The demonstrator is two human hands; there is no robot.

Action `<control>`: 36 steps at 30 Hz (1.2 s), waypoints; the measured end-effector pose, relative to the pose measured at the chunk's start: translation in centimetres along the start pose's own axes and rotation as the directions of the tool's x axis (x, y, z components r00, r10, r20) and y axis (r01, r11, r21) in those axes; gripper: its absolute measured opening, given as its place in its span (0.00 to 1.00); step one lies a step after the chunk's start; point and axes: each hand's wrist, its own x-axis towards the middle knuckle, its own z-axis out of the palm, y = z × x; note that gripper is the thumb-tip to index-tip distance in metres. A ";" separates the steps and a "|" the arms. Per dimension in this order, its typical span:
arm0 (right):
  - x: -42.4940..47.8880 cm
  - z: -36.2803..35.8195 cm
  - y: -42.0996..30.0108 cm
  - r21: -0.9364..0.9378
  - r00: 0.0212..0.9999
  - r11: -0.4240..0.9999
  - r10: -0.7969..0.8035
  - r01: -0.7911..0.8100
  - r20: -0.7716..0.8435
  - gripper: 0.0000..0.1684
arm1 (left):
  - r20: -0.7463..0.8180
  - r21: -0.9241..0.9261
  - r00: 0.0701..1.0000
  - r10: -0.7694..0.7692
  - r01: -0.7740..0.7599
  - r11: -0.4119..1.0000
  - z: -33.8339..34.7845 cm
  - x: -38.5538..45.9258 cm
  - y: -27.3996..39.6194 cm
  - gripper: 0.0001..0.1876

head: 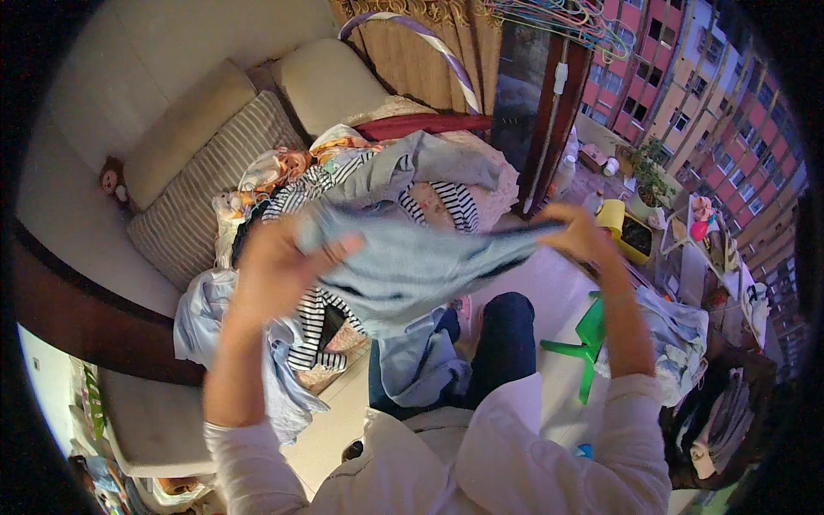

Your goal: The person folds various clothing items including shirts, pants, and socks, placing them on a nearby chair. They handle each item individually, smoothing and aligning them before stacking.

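A light blue garment [412, 264] is stretched out between my two hands above my lap, blurred by motion. On one side my left hand [277, 270], also blurred, grips its edge with the thumb lying over the cloth. The opposite end is pinched in the fingers of my right hand [573, 235] and pulled into a narrow taper. The garment's lower part [418, 367] hangs down onto my dark trousers. Just beyond it, a grey garment [450, 158] and a black-and-white striped garment [457, 203] lie on a heap of clothes.
The heap rests on a sofa with a striped cushion [219, 180] and a hula hoop [418, 38] behind. Pale blue clothes [206, 315] drape at its left. A green plastic stool [582, 347] and more clothes [673, 341] are at right, near a barred balcony with a potted plant [650, 174].
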 end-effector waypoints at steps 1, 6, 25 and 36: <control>-0.5 -3.6 -0.8 -0.151 0.978 0.988 -0.048 0.017 -0.201 0.18 | -0.070 -0.044 0.998 0.006 -0.010 0.999 -1.8 2.1 2.3 0.12; 4.4 -22.0 -8.8 0.037 0.817 0.984 -0.123 0.174 -0.563 0.26 | -0.228 -0.205 0.952 0.205 -0.253 0.946 -7.9 14.1 10.7 0.21; 3.0 -31.7 -8.4 -0.131 0.716 0.991 -0.082 -0.013 -0.693 0.21 | -0.155 -0.513 0.965 0.212 -0.262 0.817 1.8 29.3 10.1 0.20; 6.5 -27.4 -7.3 -0.079 0.626 0.994 -0.014 -0.077 -0.779 0.18 | -0.121 -0.689 0.988 0.101 -0.156 0.708 6.8 29.2 12.1 0.17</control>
